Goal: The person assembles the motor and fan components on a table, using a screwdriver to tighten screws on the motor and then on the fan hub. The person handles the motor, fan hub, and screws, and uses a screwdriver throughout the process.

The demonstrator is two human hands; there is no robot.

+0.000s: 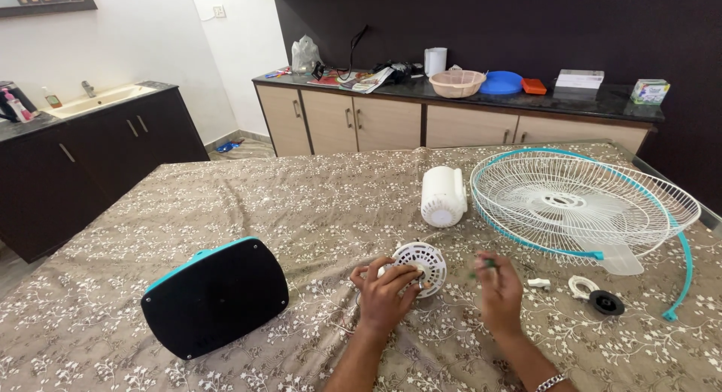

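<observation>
The left hand [385,293] fingers were curled, grasping the round white slotted plastic motor cover [421,266] near the table's front edge; the right hand [499,290], palm down, pinched a small dark-green part [488,263].

white walls [143,38] | dark panel wall [481,23] | beige cabinets [376,123] | sink counter [90,102] | floor perhaps tiled [241,147]

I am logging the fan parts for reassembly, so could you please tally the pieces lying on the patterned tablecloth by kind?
White wire fan guards with turquoise rim: 1 stack; I cannot tell how many
White cylindrical motor housing: 1
Round white vented cover, under the left hand: 1
Turquoise-and-black base: 1
Small rings: white and black: 2
Translucent blade: 1
Total: 7
</observation>
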